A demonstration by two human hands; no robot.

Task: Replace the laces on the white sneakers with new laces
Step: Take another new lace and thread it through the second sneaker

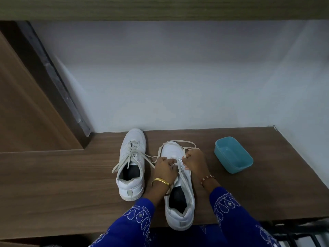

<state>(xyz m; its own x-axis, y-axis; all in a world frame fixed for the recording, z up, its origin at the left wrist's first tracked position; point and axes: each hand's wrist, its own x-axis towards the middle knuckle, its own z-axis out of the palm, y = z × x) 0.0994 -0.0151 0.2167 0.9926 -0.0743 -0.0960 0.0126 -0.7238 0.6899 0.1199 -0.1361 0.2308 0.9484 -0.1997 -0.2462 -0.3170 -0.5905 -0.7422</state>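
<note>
Over the eyelets of the nearer sneaker (179, 198), your fingers (171, 164) were curled in tight, both hands pinching the lace (175, 142) where it crossed the tongue. Your left hand (164, 167) gripped from one side and your right hand (193, 160) from the other, probably so each could work its own end against the shoe. That lace looped loosely round the toe, slack enough to be drawn through. You had set this sneaker heel toward you, at the near edge of the surface (71, 184), its heel just overhanging, which kept the eyelet rows under your hands. Just beside it on the left, the other sneaker (131, 164) stood nearer the back edge, laced but untied, its lace ends trailing outward, one toward your left hand. Toward the right edge sat a blue tub (233, 155), well apart, likely meant for laces; I could not tell what it held.
</note>
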